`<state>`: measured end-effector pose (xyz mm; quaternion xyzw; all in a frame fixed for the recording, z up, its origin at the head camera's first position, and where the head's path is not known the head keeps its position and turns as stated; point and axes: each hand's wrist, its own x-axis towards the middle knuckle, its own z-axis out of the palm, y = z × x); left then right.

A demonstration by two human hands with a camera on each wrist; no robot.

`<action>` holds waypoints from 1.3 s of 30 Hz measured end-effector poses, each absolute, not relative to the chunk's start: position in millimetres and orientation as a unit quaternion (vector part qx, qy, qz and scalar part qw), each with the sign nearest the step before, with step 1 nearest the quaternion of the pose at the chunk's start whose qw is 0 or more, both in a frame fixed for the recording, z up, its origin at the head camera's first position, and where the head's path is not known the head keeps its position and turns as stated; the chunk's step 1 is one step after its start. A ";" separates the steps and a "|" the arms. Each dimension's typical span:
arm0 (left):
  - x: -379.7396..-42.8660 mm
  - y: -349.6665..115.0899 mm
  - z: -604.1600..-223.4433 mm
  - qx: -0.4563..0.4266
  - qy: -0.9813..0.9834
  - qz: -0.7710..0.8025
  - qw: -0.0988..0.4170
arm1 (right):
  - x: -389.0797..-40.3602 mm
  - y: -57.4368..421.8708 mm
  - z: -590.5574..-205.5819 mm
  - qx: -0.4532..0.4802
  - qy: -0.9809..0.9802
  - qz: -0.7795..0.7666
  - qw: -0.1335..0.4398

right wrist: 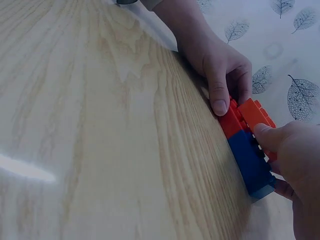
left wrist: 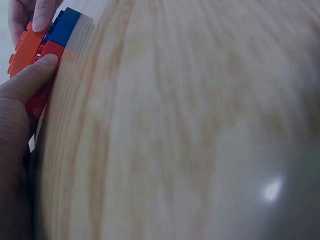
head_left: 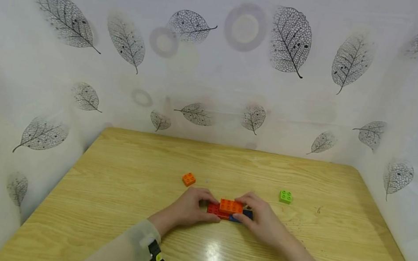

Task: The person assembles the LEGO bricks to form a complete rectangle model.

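Observation:
A red building brick [head_left: 213,209] and a blue building brick [right wrist: 248,162] lie end to end on the wooden table. My left hand [head_left: 191,207] grips the red brick at its left end, thumb on the near side. My right hand [head_left: 265,221] pinches a longer orange building brick [head_left: 231,206] between thumb and fingers. This orange brick spans the seam of the red and blue pair, right at their studs, its studs facing up. In the left wrist view the left thumb [left wrist: 37,75] presses the red brick's side. The right fingers partly hide the blue brick in the head view.
A small orange brick [head_left: 189,179] lies behind the left hand, and a small lime-green brick [head_left: 285,197] sits farther back on the right. White leaf-printed cloth [head_left: 209,72] surrounds the back and sides of the table [head_left: 128,159].

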<state>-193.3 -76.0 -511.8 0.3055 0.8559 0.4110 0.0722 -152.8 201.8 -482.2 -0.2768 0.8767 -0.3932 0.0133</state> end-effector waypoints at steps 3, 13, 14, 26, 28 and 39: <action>-193.3 -75.8 -511.6 0.305 0.857 0.410 0.072 | -151.4 202.4 -483.9 -0.274 0.877 -0.395 0.019; -193.0 -75.9 -513.2 0.304 0.855 0.415 0.070 | -149.8 203.3 -486.7 -0.277 0.881 -0.383 0.016; -192.7 -75.8 -512.9 0.303 0.854 0.416 0.071 | -149.8 203.4 -487.1 -0.277 0.882 -0.381 0.016; -192.1 -72.6 -511.0 0.305 0.854 0.416 0.071 | -149.0 206.8 -489.5 -0.306 0.879 -0.366 -0.009; -192.0 -72.3 -510.9 0.305 0.854 0.416 0.072 | -149.3 206.6 -490.3 -0.311 0.878 -0.363 -0.014; -186.2 -59.8 -501.6 0.344 0.795 0.494 0.078 | -149.0 204.4 -490.3 -0.315 0.876 -0.365 -0.020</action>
